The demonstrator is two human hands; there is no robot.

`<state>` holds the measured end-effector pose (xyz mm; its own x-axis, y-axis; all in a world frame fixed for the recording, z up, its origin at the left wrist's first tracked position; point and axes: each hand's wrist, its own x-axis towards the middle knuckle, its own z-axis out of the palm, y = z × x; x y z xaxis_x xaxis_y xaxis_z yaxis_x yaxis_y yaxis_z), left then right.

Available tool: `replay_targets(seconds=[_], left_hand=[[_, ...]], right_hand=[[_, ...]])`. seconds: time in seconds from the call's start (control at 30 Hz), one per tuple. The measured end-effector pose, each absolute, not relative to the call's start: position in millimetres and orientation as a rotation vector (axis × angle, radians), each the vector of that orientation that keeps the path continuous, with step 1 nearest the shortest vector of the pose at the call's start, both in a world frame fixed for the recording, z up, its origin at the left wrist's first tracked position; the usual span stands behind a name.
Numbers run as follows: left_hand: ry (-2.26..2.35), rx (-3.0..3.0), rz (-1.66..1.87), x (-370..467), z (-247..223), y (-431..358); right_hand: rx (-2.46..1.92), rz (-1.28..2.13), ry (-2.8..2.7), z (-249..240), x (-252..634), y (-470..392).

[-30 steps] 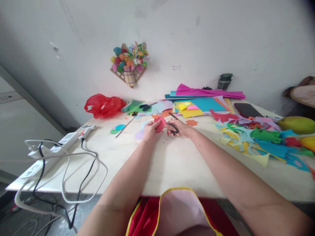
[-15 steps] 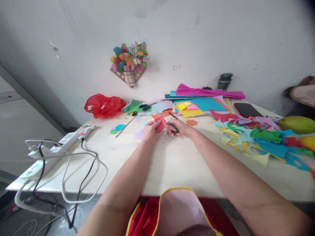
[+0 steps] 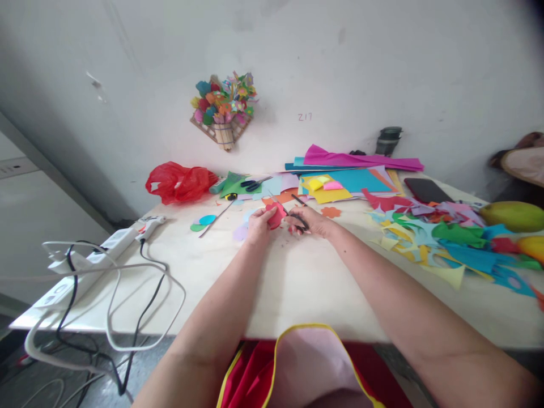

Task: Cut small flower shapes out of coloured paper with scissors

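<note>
Between the thumb and fingers of my left hand [image 3: 260,224] is a small piece of red paper [image 3: 276,218], held just above the table. My right hand [image 3: 310,220] is closed round the black handles of a pair of scissors [image 3: 301,224]. The scissor blades point up and left, right at the edge of the red paper. An orange paper flower [image 3: 331,212] lies to the right of my right hand. Pale purple paper pieces [image 3: 240,232] lie beside my left hand, partly covered by it. Tiny red scraps show under my right fingers.
Coloured scraps [image 3: 425,238] cover the table's right side, near a phone [image 3: 428,190] and a green-yellow fruit [image 3: 512,216]. Paper sheets [image 3: 365,180] lie at the back. A red plastic bag [image 3: 181,182] and second scissors [image 3: 253,185] are back left. A power strip [image 3: 91,266] with cables is at left.
The scissor blades have shifted slightly against the red paper, and the paper has turned a little in my left fingers. Both arms stay nearly in place.
</note>
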<state>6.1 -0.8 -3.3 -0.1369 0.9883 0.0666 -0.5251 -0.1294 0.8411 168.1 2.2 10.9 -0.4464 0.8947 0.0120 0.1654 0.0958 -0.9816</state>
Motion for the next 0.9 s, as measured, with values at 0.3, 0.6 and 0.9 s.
replay_targets(seconds=[0.3,0.6,0.9], left_hand=[[0.812,0.812,1.579,4.7,-6.0,1.4],[0.811,0.827,1.583,3.0,-7.9,3.5],[0.827,0.827,1.588,2.9,-8.0,2.3]], right_hand=[[-1.076,1.426,-1.663,16.6,166.0,-3.5],[-1.033,1.442,-1.648,11.7,165.4,1.4],[-1.014,1.444,-1.665,13.3,166.7,0.0]])
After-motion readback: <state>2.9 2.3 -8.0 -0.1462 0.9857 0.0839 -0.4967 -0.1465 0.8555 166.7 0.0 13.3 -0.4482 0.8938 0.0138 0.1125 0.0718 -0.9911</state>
